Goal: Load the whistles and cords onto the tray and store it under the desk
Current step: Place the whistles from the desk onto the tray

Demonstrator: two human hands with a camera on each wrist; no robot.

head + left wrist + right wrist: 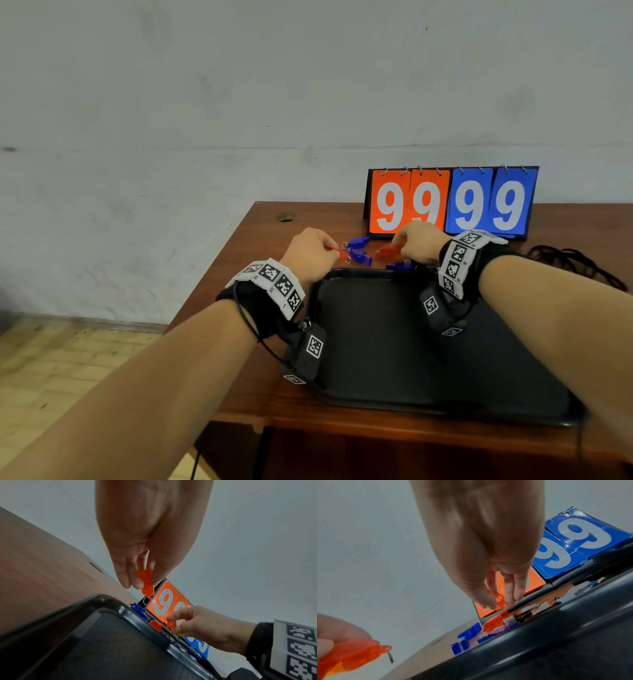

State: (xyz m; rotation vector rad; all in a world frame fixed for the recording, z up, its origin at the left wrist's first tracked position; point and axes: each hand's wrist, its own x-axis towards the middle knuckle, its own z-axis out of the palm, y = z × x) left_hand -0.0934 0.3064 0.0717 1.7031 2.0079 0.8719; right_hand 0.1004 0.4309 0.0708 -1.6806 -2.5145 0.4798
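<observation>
A black tray (373, 346) lies on the brown desk (263, 226). Beyond its far rim my left hand (327, 252) pinches a red whistle (339, 254) by thumb and fingers, lifted off the desk in the left wrist view (146, 578). My right hand (400, 247) pinches a second red whistle (499, 600); another red whistle (494, 624) lies just beneath it. Blue whistles (356, 241) (360, 257) (399, 266) lie between the hands by the tray rim. Black cords (579, 265) are piled at the right.
A flip scoreboard (450, 202) showing 99 99 stands right behind the whistles. A cable hole (286, 216) is near the desk's left edge, which drops to a tiled floor (68, 359). A white wall backs the desk.
</observation>
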